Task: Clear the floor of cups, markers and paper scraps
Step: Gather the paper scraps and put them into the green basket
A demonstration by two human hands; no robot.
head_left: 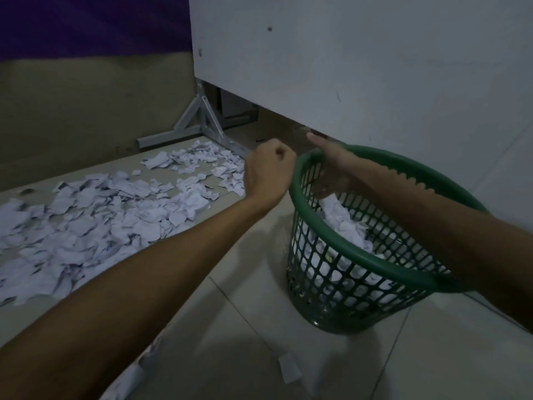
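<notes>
Left hand (266, 166) curled in a fist, nothing visible in it, just beside the green basket (360, 264) rim. Right hand (331, 171) reaches into the basket, fingers on crumpled paper (grip unclear). Paper scraps (95, 217) litter the floor, left.

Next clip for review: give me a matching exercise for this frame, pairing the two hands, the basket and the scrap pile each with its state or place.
Things:
1. left hand
2. right hand
3. green basket
4. paper scraps

States or places:
A. spread over the floor on the left
B. clenched in a fist beside the basket rim
C. reaching into the basket mouth, thumb extended
D. standing on the tiles, partly filled with crumpled paper

Pairs: 1-B, 2-C, 3-D, 4-A
</notes>
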